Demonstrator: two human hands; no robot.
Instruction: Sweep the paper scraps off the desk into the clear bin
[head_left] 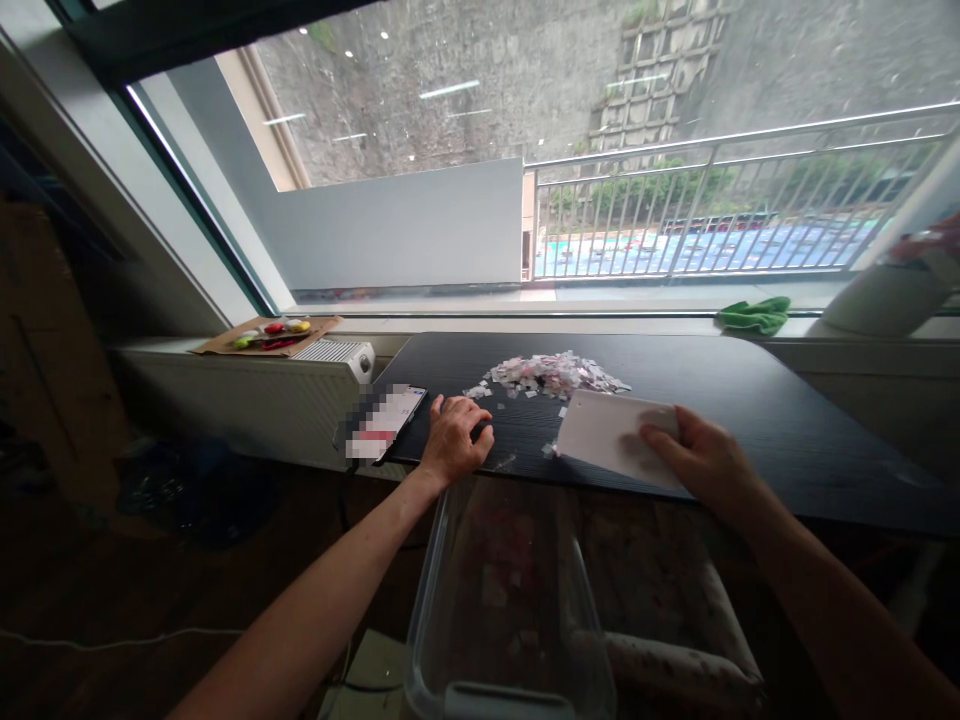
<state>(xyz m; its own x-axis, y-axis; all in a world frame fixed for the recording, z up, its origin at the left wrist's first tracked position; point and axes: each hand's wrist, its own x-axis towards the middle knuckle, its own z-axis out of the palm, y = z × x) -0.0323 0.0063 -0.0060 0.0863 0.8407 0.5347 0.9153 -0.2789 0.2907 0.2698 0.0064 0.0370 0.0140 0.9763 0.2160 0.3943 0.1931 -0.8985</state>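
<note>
My right hand [701, 455] grips a flat white sheet, stiff like card or plastic [607, 430], thumb on top and fingers underneath. The sheet slants just above the dark table [697, 365], its left edge beside a few loose scraps. My left hand [457, 440] rests over the table's front edge, fingers bent and thumb apart, with nothing visible in it. Beyond both hands lies a heap of small pale, pinkish square pieces [559, 373]. Below the table edge stands a clear plastic bin [424, 620] with some similar pieces inside.
A phone [394, 420] lies at the table's left corner. Left of it, a radiator [247, 390] carries cardboard with colourful small items [277, 333]. A green cloth [754, 315] lies on the windowsill. Under the table, a stained pale object [675, 650] sits right of the bin.
</note>
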